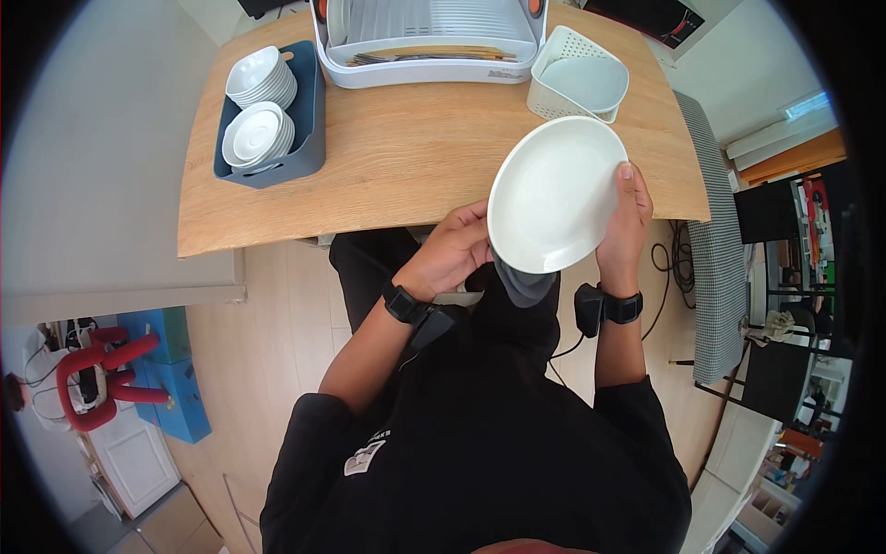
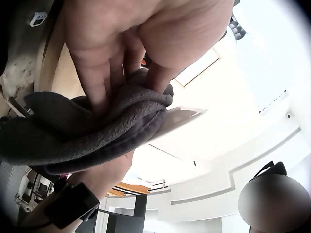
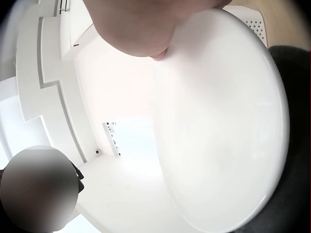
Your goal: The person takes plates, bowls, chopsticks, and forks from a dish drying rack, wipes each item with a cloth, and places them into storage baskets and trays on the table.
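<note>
A white oval plate (image 1: 552,196) is held tilted in front of the table's near edge, its smooth face turned up to the head camera. My right hand (image 1: 629,222) grips it by the right rim, thumb over the face. At the left rim, my left hand (image 1: 447,257) holds a dark grey cloth (image 2: 97,133), its fingers and thumb sunk into the folds. Below the plate, a grey end of the cloth (image 1: 526,286) hangs out in the head view. Most of the cloth is hidden there behind the plate.
On the wooden table (image 1: 406,157), a blue-grey bin (image 1: 316,138) with stacked white bowls stands left. A white dish rack (image 1: 415,74) with chopsticks sits at the back. Just beyond the plate is a white perforated basket (image 1: 546,97) with a pale dish inside.
</note>
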`<state>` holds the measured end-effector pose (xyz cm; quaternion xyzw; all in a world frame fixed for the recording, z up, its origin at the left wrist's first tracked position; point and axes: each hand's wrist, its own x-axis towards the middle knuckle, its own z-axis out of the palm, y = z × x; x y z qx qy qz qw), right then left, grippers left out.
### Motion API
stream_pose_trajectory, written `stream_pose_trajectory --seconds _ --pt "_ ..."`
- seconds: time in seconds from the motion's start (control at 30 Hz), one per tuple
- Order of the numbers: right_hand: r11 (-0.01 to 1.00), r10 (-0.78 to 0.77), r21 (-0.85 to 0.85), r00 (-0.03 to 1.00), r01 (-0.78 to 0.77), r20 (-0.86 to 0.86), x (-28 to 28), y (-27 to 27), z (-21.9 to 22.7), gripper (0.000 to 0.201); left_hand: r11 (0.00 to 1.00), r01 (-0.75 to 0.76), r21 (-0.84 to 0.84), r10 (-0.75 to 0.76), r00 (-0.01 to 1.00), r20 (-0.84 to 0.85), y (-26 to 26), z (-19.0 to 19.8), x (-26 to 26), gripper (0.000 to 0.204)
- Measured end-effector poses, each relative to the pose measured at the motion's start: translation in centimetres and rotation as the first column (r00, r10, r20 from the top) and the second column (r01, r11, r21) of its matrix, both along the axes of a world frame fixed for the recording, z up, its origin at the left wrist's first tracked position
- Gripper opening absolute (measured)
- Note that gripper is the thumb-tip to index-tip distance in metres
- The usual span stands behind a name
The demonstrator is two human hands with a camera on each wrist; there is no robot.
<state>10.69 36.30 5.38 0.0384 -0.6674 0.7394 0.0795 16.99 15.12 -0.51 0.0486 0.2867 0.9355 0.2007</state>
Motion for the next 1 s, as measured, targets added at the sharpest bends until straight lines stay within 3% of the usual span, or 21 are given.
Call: stream_pose_trajectory --seconds 0.03,0.1,0.27,0.3,0.37,0.5,0.57,0.6,0.67,0.7,0.77,0.83,0.9,1.0 --pt "0.999 -0.031 -0.030 0.999 0.031 0.018 -0.3 0.2 -0.4 0.037 1.000 0.000 -0.005 0.000 1.000 -0.004 -0.5 -0.1 -0.2 0.035" --pt "0.996 -0.061 -0.065 0.998 0.062 0.030 -0.5 0.4 -0.9 0.036 0.989 -0.149 0.025 0.147 0.988 0.055 -1.4 0.0 -0.5 0.034" --pt "0.999 -0.004 0.054 0.991 -0.004 0.133 -0.2 0.7 -2.7 0.033 0.952 -0.304 -0.043 0.302 0.953 -0.036 -2.9 0.9 -1.4 0.032" --pt "0.999 -0.006 0.046 0.995 0.002 0.100 -0.1 0.8 -3.2 0.033 0.953 -0.301 -0.041 0.298 0.952 -0.070 -3.0 1.2 -1.5 0.032" --pt "0.991 0.123 0.029 0.976 -0.131 0.179 0.0 0.8 -4.2 0.031 0.952 -0.296 -0.084 0.289 0.953 -0.088 -3.2 0.8 -1.8 0.032" --pt "0.973 0.231 -0.052 0.962 -0.226 0.142 0.4 -0.7 -2.3 0.029 0.990 -0.107 -0.091 0.106 0.994 -0.018 -2.8 -0.1 -1.6 0.034" --pt "0.969 0.208 0.166 0.967 -0.183 -0.145 0.1 -1.5 -2.3 0.029 0.988 0.041 -0.148 -0.042 0.999 -0.006 -2.4 -1.6 -1.5 0.040" --pt "0.962 0.248 0.152 0.959 -0.228 -0.133 0.1 -1.6 -2.1 0.030 0.988 0.038 -0.152 -0.040 0.999 -0.012 -1.8 -1.6 -0.9 0.040" --pt "0.965 0.257 0.079 0.963 -0.251 -0.078 0.1 -2.1 -1.9 0.030 0.922 -0.054 -0.382 0.022 0.996 -0.089 -0.8 -1.8 0.4 0.047" --pt "0.964 0.268 0.005 0.963 -0.268 -0.020 0.1 -2.3 -1.8 0.030 0.923 -0.056 -0.381 0.026 0.996 -0.083 -0.5 -1.9 0.6 0.047" --pt "0.969 0.244 -0.022 0.970 -0.244 -0.006 0.1 -2.4 -1.7 0.031 0.986 0.001 -0.164 -0.002 1.000 -0.004 -0.2 -2.3 0.9 0.050" --pt "0.973 0.226 -0.045 0.974 -0.225 0.012 0.1 -2.0 -2.1 0.033 0.993 -0.008 -0.121 0.015 0.998 0.054 -0.2 -2.3 0.6 0.046" --pt "0.984 0.175 -0.056 0.972 -0.168 0.157 -0.2 -0.6 -3.1 0.033 0.998 -0.019 -0.065 0.020 1.000 0.020 -0.8 -2.4 0.3 0.042" --pt "0.986 0.136 -0.125 0.974 -0.115 0.179 -0.1 0.1 -2.9 0.032 0.998 -0.061 0.029 0.061 0.998 -0.028 -2.1 -0.4 0.4 0.036"
